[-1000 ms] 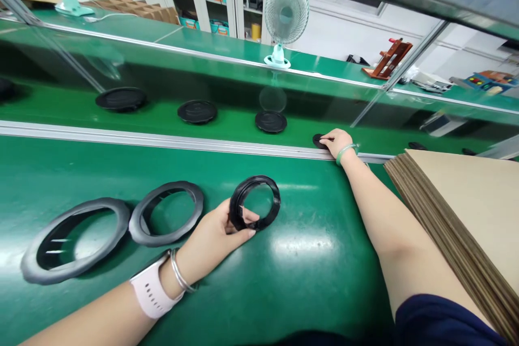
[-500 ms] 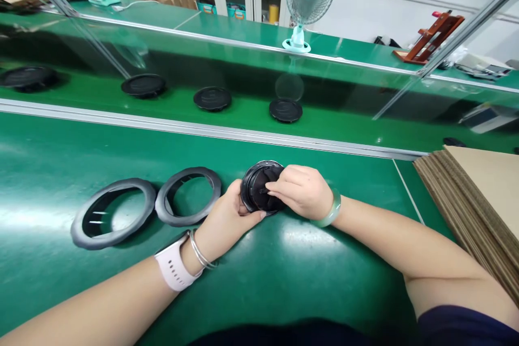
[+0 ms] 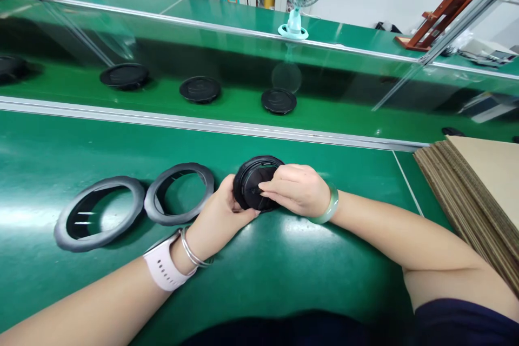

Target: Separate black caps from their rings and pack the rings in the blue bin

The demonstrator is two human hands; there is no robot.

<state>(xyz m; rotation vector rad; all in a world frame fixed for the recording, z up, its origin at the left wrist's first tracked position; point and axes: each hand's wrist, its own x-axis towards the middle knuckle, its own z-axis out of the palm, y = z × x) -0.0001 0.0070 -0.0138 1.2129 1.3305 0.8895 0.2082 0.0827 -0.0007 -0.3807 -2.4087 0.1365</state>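
Black round part (image 3: 254, 188) tilted up on the green table (image 3: 284, 275), mid-bench. Left hand (image 3: 221, 215) grips its left rim; right hand (image 3: 298, 190) pinches a disc into its face. Two loose rings (image 3: 179, 193) (image 3: 99, 220) lie left. Cardboard stack (image 3: 474, 194) right. Three black discs on the belt (image 3: 243, 111) behind.

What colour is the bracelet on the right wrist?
Pale green, jade-like; the bracelet shows clearly in the head view, beside the right hand.

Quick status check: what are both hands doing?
Left hand grips black ring. Right hand presses black disc into it. Two loose rings beside, not blocking.
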